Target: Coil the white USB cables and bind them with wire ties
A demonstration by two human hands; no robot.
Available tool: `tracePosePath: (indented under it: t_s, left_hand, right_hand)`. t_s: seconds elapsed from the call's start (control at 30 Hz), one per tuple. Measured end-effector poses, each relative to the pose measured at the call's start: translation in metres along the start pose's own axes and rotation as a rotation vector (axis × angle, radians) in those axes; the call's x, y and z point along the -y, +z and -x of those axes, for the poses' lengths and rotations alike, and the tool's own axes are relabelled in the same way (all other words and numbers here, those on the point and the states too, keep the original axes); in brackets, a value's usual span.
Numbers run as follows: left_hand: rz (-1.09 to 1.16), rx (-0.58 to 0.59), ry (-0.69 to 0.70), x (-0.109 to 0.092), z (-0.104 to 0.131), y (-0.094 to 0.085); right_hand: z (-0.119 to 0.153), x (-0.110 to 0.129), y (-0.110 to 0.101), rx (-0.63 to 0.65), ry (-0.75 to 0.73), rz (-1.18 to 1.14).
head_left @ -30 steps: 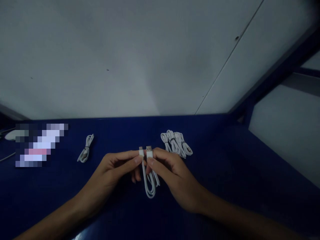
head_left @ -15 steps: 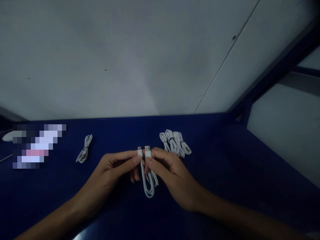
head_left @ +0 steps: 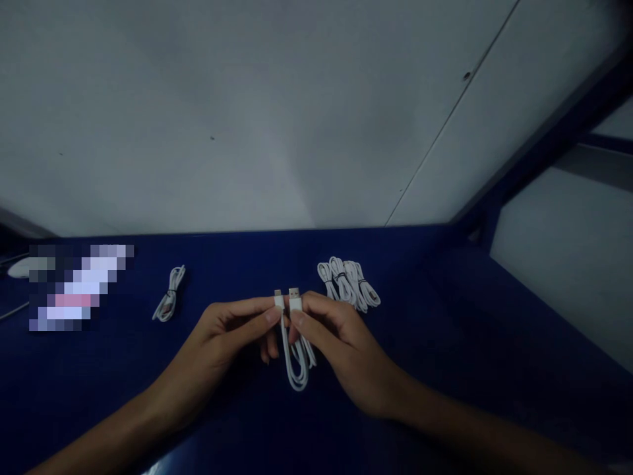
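Between my hands a coiled white cable (head_left: 298, 379) hangs in loops over the blue tabletop. My left hand (head_left: 232, 333) pinches its smaller plug, which points away from me. The wider USB plug is pinched by my right hand (head_left: 336, 336), close beside the first and upright too. Just behind my right hand lie several bundled white cables (head_left: 343, 280), each tied with a dark band. One more tied white cable (head_left: 169, 295) rests alone to the left of my left hand.
A blurred-out bright object (head_left: 82, 290) lies at the far left, beside a white rounded item (head_left: 24, 267) with thin cords. Behind the blue table (head_left: 237, 254) stands a grey-white panel (head_left: 247, 132). Blue frame bars (head_left: 544, 145) rise at the right.
The whole view has shifted slightly, so things appear a little further right. Both hands keep their pinch on the cable's plugs.
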State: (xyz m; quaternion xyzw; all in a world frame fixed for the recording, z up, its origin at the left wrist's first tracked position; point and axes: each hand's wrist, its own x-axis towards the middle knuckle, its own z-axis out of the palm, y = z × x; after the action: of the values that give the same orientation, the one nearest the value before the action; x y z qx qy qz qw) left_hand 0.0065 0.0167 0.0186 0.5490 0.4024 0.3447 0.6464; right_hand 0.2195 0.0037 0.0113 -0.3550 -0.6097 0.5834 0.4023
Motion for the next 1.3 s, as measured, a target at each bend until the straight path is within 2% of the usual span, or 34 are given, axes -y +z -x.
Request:
tracePosePath:
  t_s: [1.3]
  left_hand:
    - [0.004, -0.006, 0.0, 0.0035, 0.0017, -0.0023]
  right_hand:
    - [0.0002, -0.0042, 0.0001, -0.024, 0.002, 0.041]
